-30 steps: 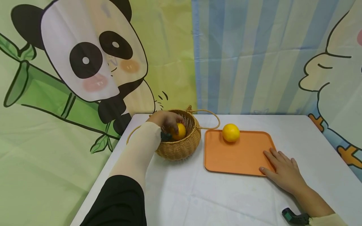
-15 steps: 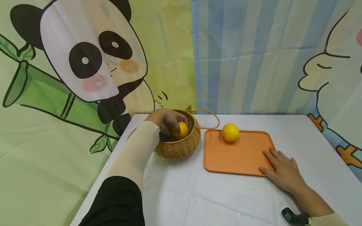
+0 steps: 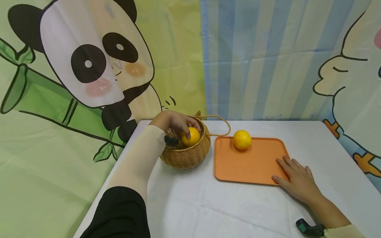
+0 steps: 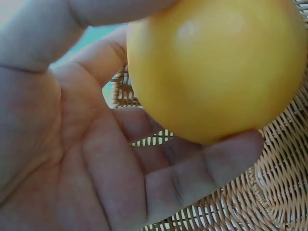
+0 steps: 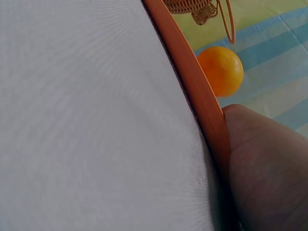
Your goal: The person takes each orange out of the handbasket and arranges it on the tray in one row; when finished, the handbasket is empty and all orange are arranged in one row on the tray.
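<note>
In the head view my left hand [image 3: 176, 123] reaches over the rim of a round wicker basket [image 3: 187, 159] and grips an orange [image 3: 192, 138] at the basket's mouth. The left wrist view shows the fingers and thumb curled round that orange [image 4: 216, 72], with the woven wall behind it. My right hand [image 3: 299, 181] rests with fingers spread on the right edge of an orange tray [image 3: 250, 168]. A second orange [image 3: 242, 140] sits at the tray's back left. From the right wrist, the thumb [image 5: 264, 163] lies along the tray rim [image 5: 190, 77].
A thin looped handle [image 3: 221, 116] sticks out from the basket towards the tray. All of this stands on a table with a white cloth [image 3: 190, 205]. Behind the table hangs a printed curtain [image 3: 238, 66] with a panda on the left.
My left hand and its orange have shifted slightly up and to the right inside the basket's mouth. The right hand, tray and second orange stay as they were.
</note>
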`<state>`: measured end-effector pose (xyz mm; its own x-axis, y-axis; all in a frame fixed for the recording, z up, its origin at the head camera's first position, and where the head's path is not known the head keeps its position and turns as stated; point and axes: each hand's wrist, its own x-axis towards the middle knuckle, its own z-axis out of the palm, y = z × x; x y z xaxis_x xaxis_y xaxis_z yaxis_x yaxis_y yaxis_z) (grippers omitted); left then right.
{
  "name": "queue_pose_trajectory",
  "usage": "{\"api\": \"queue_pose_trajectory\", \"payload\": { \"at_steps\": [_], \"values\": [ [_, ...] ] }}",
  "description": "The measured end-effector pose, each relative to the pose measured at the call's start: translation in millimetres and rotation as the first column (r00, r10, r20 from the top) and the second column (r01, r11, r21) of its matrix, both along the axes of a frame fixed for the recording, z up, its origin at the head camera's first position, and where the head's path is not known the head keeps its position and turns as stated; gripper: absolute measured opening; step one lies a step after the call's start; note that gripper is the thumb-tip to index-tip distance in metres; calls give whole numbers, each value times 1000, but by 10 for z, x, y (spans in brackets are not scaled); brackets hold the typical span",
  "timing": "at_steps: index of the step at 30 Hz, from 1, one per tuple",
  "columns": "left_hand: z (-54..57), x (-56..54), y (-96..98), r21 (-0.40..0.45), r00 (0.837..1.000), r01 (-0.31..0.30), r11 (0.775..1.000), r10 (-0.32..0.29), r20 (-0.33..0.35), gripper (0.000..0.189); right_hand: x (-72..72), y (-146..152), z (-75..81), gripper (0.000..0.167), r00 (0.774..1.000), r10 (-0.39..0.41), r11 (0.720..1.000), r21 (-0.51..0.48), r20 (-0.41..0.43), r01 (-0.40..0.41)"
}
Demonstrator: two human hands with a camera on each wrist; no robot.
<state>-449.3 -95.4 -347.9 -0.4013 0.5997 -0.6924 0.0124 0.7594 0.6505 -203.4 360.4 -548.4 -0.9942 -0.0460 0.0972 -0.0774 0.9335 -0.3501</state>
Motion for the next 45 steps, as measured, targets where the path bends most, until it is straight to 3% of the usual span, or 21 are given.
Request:
{"api": "queue_pose_trajectory", "payload": {
  "at_steps": [7, 19, 25, 30, 39, 45],
  "values": [
    [86, 2, -10, 75, 999, 44, 996, -45, 19, 61, 1, -3, -4, 94, 1000, -2, 1000, -2, 0, 2],
    [281, -6, -92, 186, 998, 62, 981, -56, -35, 63, 9, -4, -8, 93, 1000, 3, 1000, -9, -15, -4],
    [345, 30, -57, 294, 993, 65, 953, -33, -113, 64, 2, 8, -19, 93, 1000, -1, 1000, -2, -16, 1],
    [362, 76, -3, 328, 975, 78, 941, -4, -221, 65, 0, 12, -11, 94, 1000, 2, 1000, -10, -7, -2],
    [362, 144, 127, 417, 963, 99, 903, 19, -269, 70, 6, -2, -3, 93, 1000, 1, 1000, -9, -11, -1],
    [321, 170, 263, 507, 965, 121, 853, 19, -262, 70, 7, -8, 0, 93, 1000, -6, 1000, -7, -11, 6]
  ]
}}
